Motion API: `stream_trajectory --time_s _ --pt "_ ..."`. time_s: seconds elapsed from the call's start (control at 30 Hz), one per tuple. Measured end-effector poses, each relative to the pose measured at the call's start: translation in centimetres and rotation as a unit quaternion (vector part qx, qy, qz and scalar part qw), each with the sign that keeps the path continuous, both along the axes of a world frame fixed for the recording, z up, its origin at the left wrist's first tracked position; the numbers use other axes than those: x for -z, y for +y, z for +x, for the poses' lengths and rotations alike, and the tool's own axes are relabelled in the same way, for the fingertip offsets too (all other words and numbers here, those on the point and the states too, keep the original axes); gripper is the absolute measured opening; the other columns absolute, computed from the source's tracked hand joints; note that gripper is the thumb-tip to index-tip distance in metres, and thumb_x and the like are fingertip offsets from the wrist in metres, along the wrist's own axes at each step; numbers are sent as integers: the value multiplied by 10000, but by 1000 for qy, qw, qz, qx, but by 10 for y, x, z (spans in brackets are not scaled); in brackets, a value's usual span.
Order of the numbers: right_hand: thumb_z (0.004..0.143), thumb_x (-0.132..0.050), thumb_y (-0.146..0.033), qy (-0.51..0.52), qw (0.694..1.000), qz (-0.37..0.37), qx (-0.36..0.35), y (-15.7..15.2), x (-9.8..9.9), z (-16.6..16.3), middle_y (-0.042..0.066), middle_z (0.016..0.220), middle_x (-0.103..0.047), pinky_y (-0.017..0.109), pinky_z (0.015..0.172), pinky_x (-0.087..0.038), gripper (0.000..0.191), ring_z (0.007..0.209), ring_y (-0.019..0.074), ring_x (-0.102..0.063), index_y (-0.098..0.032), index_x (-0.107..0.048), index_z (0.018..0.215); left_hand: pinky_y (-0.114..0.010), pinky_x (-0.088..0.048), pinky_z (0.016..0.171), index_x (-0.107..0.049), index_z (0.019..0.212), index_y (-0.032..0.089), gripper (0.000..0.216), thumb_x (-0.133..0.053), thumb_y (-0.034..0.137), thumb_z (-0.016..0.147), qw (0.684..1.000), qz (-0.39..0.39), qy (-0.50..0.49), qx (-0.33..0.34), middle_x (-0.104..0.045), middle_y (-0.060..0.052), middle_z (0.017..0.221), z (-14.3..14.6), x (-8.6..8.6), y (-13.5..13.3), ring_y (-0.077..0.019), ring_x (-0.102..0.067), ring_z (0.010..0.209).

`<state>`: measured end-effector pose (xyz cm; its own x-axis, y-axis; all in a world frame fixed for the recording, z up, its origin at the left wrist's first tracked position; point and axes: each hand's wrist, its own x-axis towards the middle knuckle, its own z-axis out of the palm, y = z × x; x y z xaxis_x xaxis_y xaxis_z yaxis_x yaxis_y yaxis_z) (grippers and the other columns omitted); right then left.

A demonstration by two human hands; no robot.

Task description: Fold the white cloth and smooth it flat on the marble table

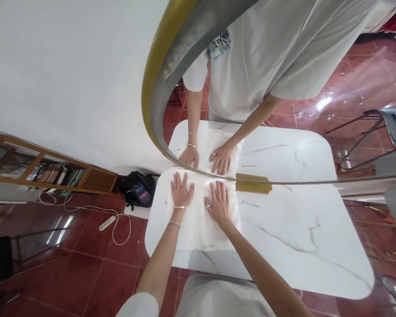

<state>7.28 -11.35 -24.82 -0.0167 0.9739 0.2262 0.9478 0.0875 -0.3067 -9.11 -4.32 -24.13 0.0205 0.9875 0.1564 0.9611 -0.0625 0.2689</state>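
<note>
And here we are, both hands down on the cloth (198,231); it's white, laid out flat on the L part of the table (300,237), near edge a bit short of the table's near rim; far side runs up to the mirror (147,88), where we get the whole thing again in reflection. L hand (181,191) is palm-down nr the cloth's L side, fingers straight & spread, nothing gripped; R hand (219,204) lies palm-down nr the R side, fingers likewise extended, thumb out, no fold pinched that we can see; a strip of bare cloth shows btwn the two. Step in hand, we'd say, is pressing or smoothing the cloth flat; looks mostly done, tho faint creases are hard to judge in this glare. As for the next move, we reckon it calls for light, even pressure & flat palms, so the cloth doesn't ruck up or slide; any lifting of an edge would need fingertips under the rim first, & we see none there now. Just R of the cloth, a gold strip (255,188) sits by the mirror's base; down L of the table, a black bag (137,189), well out of the way.
</note>
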Motion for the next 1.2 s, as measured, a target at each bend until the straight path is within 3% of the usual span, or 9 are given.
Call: stream_trajectory --time_s 0.2,0.33,0.43,0.53,0.7,0.8,0.87,1.1,1.2 --pt "942 -367 -391 34 998 -45 26 47 3 -50 186 1492 -319 526 1126 -169 604 1390 339 -232 -101 -316 1470 -505 -154 1166 -377 1444 191 587 -486 393 903 1000 -13 9 -24 -210 -148 1562 -40 -3 39 -300 -153 1451" --pt "949 -374 -405 43 997 -53 -34 66 0 -74 176 1527 -251 544 1133 -117 587 1416 343 -165 -142 -325 1471 -504 -186 1158 -375 1444 182 581 -472 398 913 997 -26 6 -66 -256 -156 1547 -71 -6 37 -312 -198 1438" --pt "939 -412 -423 54 993 -45 -98 52 -5 -89 153 1567 -133 590 1123 -66 573 1435 377 -45 -210 -340 1465 -490 -256 1138 -339 1460 166 595 -442 405 924 993 -34 -13 -113 -278 -160 1538 -92 -5 7 -317 -239 1424" --pt "933 -425 -446 64 982 -54 -168 13 -10 -99 141 1577 -88 603 1120 -52 583 1436 387 -10 -240 -327 1469 -465 -286 1130 -326 1461 129 596 -398 412 942 990 -10 -19 -136 -299 -189 1523 -106 -4 -49 -311 -264 1416" --pt "941 -402 -475 56 971 -45 -230 -60 -14 -89 134 1574 -111 590 1127 -84 594 1439 367 -70 -263 -287 1483 -547 -254 1122 -367 1434 79 586 -347 423 960 984 41 35 -168 -262 -243 1520 -97 -4 -140 -355 -187 1433" --pt "935 -429 -455 44 980 -28 -192 -89 -11 -58 121 1570 -146 574 1126 -119 590 1440 342 -112 -291 -282 1483 -619 -215 1110 -363 1438 101 556 -341 391 964 986 42 36 -159 -197 -228 1547 -60 -3 -163 -377 -102 1444" --pt "923 -466 -419 31 990 -20 -138 -102 -6 -23 110 1568 -163 568 1126 -133 580 1439 333 -134 -300 -314 1470 -642 -200 1108 -349 1449 138 543 -363 370 959 993 33 6 -109 -186 -201 1558 -19 0 -166 -376 -76 1447" --pt "945 -403 -381 -55 995 -15 85 -154 7 157 58 1576 -156 545 1139 -143 465 1449 277 -126 -262 -454 1392 -575 -201 1145 -262 1488 223 588 -433 306 932 985 17 -104 133 -136 -127 1585 177 5 -164 -325 -58 1459" --pt "964 -333 -433 -83 985 -23 150 -174 9 214 48 1572 -180 533 1145 -149 493 1449 256 -130 -262 -413 1420 -561 -228 1145 -237 1494 221 627 -463 308 915 974 -4 -113 195 -153 -121 1583 234 0 -167 -310 -73 1460"
